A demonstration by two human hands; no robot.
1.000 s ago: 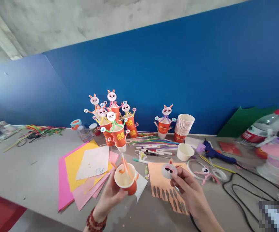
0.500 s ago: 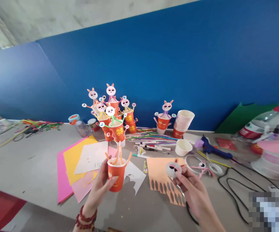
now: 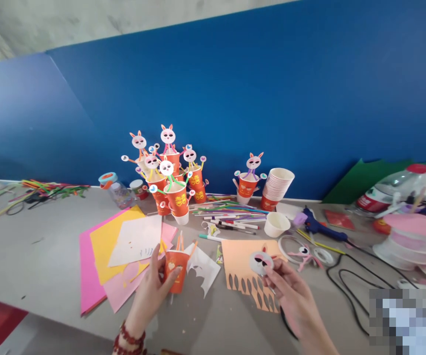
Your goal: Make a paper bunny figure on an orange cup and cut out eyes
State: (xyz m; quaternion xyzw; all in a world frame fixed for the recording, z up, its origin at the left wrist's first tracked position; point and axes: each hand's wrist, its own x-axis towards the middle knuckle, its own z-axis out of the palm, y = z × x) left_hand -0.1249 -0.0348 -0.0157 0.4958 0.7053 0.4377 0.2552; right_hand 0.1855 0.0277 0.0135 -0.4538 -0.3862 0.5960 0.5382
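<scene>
Around a red paper cup point(image 3: 176, 276) with orange pipe cleaners sticking out of its top, my left hand point(image 3: 152, 286) is closed; the cup leans so that its side faces me. Between thumb and fingers, my right hand point(image 3: 290, 286) pinches a round paper rabbit face point(image 3: 262, 263) with ears. Under that face lies a peach paper sheet point(image 3: 231, 256) with leaf-shaped holes cut along its lower edge. Beyond my left hand stands a cluster of red cups with rabbit heads point(image 3: 176, 195). One more rabbit cup point(image 3: 247, 188) stands apart, left of a stack of paper cups point(image 3: 277, 185).
Coloured paper sheets point(image 3: 90, 276) lie at left, a torn white sheet point(image 3: 207, 271) in the middle. Markers point(image 3: 231, 223) and pipe cleaners lie behind. On the right are a white cup point(image 3: 276, 225), a blue glue gun point(image 3: 321, 229), black cable point(image 3: 340, 281) and a plastic bottle point(image 3: 393, 195).
The cup in my left hand has tipped, its opening turning away from me and its side showing more. My right hand still holds the rabbit face, turned slightly. The view has shifted a little.
</scene>
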